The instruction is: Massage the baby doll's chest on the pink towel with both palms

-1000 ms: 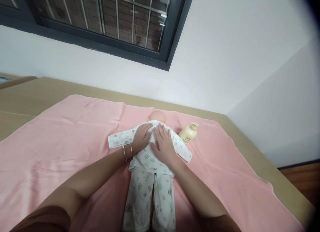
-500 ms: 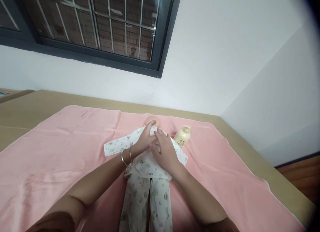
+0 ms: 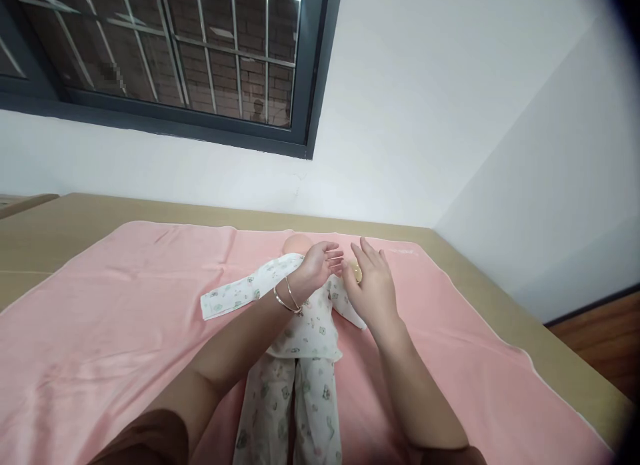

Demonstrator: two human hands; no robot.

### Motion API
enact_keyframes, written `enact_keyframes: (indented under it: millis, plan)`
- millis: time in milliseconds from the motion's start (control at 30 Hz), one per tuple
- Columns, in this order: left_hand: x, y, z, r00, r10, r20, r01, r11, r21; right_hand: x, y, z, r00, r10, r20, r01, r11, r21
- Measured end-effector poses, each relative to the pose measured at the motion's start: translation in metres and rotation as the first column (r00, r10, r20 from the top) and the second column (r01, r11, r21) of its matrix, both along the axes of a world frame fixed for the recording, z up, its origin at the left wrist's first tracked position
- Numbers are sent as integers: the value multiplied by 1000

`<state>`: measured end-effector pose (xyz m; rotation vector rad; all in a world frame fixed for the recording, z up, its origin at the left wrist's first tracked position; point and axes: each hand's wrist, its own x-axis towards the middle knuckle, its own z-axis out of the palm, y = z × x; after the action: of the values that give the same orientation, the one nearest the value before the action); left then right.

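Note:
My left hand (image 3: 321, 263), a bangle (image 3: 286, 297) on its wrist, hovers over the chest of a baby doll (image 3: 297, 243) with its palm turned up and fingers stretched out. My right hand (image 3: 373, 281) is held up just to its right, fingers apart, with nothing in it. The doll lies on its back, dressed in a white printed top (image 3: 313, 328) and matching trousers (image 3: 315, 405). Behind my right hand a pale yellow bottle (image 3: 356, 271) is mostly hidden.
A pink blanket (image 3: 125, 331) is spread beneath the doll on a wooden surface (image 3: 85, 215). White walls (image 3: 410, 105) rise at the back and right, with a dark-framed barred window (image 3: 200, 58) at the upper left.
Half a second ago my hands were touching over the doll's chest. They have parted and shifted right, and my right hand now covers most of the bottle.

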<state>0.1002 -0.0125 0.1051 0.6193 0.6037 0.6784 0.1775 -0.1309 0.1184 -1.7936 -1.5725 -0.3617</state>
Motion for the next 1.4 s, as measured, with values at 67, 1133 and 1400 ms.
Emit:
enact_keyframes:
  millis: [67,1133,1400]
  plan:
    - [6,4,-4,999,-27,24,28,998,-53,10,15,-8,999,-28,-17,26,996,-86]
    - [6,-3,-6,986,-103,134,127,974,-189,28,52,-40,961,-177,212,193,980,-56]
    - [-50,-50,15,993,-120,-24,117,988,-99,33,51,-39,992,-80,95,96,981,-168]
